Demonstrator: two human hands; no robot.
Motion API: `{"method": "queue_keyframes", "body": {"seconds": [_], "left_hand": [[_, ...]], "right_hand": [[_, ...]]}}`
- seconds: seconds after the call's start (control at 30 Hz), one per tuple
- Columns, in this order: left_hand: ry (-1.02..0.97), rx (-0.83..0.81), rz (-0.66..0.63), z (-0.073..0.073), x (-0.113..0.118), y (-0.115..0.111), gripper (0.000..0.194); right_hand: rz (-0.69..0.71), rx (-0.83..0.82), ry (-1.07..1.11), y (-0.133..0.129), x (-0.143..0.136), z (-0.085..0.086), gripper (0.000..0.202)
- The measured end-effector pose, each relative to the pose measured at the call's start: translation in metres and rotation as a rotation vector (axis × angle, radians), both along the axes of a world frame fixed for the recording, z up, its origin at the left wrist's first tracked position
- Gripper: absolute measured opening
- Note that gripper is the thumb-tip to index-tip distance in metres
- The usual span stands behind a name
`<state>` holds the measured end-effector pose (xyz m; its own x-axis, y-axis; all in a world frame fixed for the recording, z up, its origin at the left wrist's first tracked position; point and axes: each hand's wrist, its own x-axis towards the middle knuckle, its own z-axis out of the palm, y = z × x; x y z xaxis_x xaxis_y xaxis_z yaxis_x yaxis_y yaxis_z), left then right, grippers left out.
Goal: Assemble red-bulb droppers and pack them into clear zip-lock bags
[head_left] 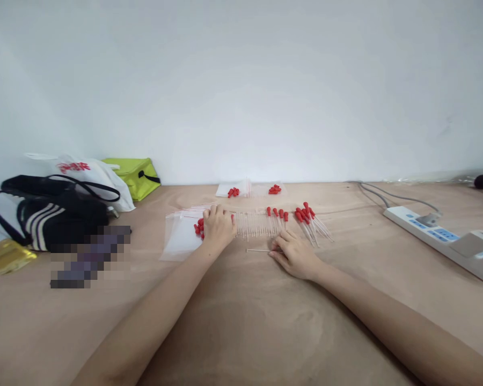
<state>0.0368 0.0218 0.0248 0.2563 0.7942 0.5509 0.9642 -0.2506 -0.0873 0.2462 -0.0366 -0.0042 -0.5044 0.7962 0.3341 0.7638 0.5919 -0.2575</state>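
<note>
My left hand [219, 228] is closed, with a bit of red at its fingertips that looks like a red cap [233, 219]. Beside it, more red caps [200, 228] lie on a clear plastic bag [179, 238]. Between the fingers of my right hand [295, 254] is a thin glass tube [257, 251], which points left. A row of thin clear tubes [251, 224] lies between and beyond my hands; several at its right end carry red caps [280, 213]. Right of the row, a pile of capped tubes [312, 222] fans out.
Small bags with red caps [233, 192] [274, 189] lie near the wall. At left are a black bag [56, 214], a white bag [104, 179], a green box [134, 179] and a blurred dark object [90, 257]. A power strip [446, 244] with cables sits right.
</note>
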Motion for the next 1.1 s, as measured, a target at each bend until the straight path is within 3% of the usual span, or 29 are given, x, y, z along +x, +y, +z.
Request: {"method": "queue_keyframes", "body": {"seconds": [0.17,0.27,0.43,0.5,0.57,0.8,1.1], "left_hand": [[-0.241,-0.042,-0.423,-0.004,-0.009,-0.041,0.015],[-0.320,-0.164,-0.552,-0.013,-0.020,-0.060,0.012],[-0.362,-0.330,-0.578,-0.022,-0.027,-0.069,0.012],[-0.369,-0.360,-0.586,-0.023,-0.023,-0.067,0.020],[-0.368,-0.385,-0.596,-0.022,-0.019,-0.063,0.017],[-0.459,-0.356,-0.549,-0.024,-0.009,-0.049,0.007],[-0.556,-0.422,-0.584,-0.026,-0.009,-0.053,0.009]], "right_hand": [[-0.060,-0.114,0.144,0.004,-0.009,-0.004,0.024],[-0.106,-0.172,0.160,0.008,-0.016,-0.006,0.020],[-0.136,-0.158,0.195,0.009,-0.016,-0.011,0.015],[-0.131,-0.154,0.269,0.006,-0.013,-0.013,0.014],[-0.090,-0.170,0.360,0.003,-0.010,-0.012,0.011],[0.082,-0.108,0.480,-0.004,-0.010,-0.008,0.019],[0.155,-0.107,0.450,-0.004,-0.012,-0.008,0.021]]}}
